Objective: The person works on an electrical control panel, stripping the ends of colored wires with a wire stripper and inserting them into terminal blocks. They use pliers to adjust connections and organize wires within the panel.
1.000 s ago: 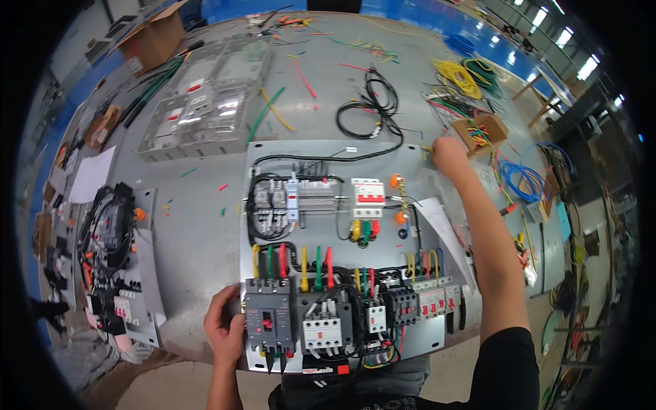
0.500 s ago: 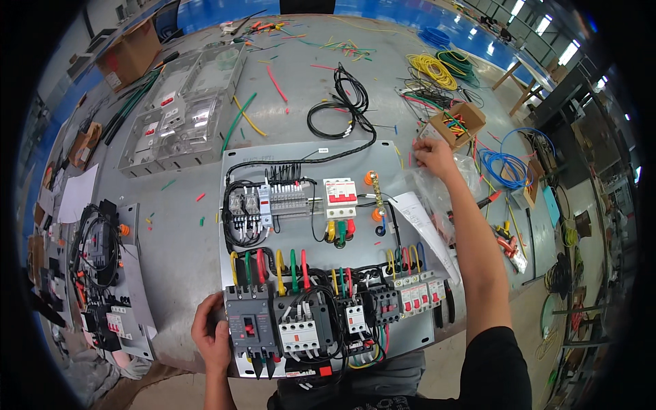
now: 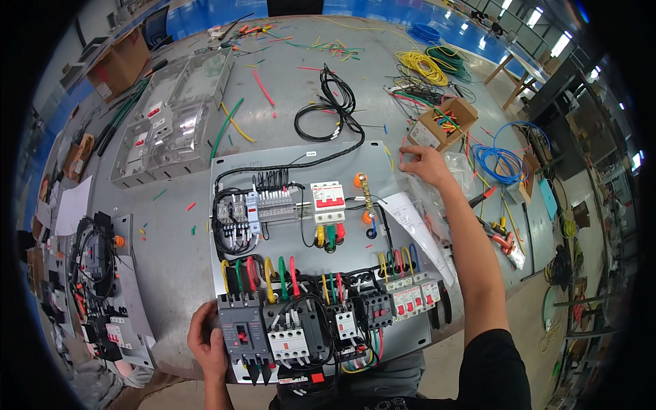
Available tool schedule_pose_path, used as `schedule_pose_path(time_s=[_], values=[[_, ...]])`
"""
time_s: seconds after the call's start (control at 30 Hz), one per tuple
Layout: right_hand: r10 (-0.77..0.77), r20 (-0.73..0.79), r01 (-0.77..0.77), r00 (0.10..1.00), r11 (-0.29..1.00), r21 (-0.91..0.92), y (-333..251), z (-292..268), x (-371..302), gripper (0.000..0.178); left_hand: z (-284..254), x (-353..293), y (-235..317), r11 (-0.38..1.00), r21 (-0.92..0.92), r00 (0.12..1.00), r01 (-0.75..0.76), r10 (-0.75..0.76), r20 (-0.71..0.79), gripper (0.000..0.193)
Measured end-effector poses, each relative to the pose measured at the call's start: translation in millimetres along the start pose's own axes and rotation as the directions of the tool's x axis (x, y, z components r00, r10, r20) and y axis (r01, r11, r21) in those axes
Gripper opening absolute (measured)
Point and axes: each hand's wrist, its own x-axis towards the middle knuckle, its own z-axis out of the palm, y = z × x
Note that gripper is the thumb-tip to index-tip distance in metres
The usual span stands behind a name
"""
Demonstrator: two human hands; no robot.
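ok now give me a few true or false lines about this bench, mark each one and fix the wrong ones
1. The left hand is beside the grey moulded-case circuit breaker. True.
2. That grey moulded-case circuit breaker sits at the far right corner of the mounting panel. False: it is at the near left corner.
3. A small open cardboard box with coloured pieces in it lies just beyond the right hand. True.
4. The right hand is inside that small open cardboard box. False: it is outside, on the near side.
5. The yellow wire coil lies next to the green wire coil. True.
6. The yellow wire coil lies on the mounting panel. False: it lies beyond it, to the right.
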Motion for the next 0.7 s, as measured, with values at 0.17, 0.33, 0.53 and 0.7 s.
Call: schedule_pose_path(time_s=[0.17, 0.33, 0.53, 0.7], values=[[0.008, -0.041, -0.009, 0.999, 1.0, -0.021, -1.9, 4.9, -0.1, 0.049, -0.9, -0.7, -0.8, 1.0, 0.01, 1.0, 0.007, -0.007, -0.002, 0.061], [-0.081, -0.198, 0.138, 0.977, 0.945, 0.298, -5.2, 24.3, -9.5, 0.034, -0.8, -1.5, -0.4, 1.0, 0.019, 1.0, 0.008, -0.008, -0.005, 0.061], [-0.085, -0.292, 0.23, 0.953, 0.831, 0.507, 6.5, 34.7, -12.3, 0.027, -1.7, -1.4, -3.3, 1.0, 0.025, 1.0, 0.004, -0.004, 0.0, 0.059], [-0.041, -0.283, 0.209, 0.958, 0.775, 0.596, 16.9, 41.9, -11.1, 0.018, -1.2, -2.6, -3.2, 0.999, 0.052, 1.0, 0.004, -0.003, -0.022, 0.057]])
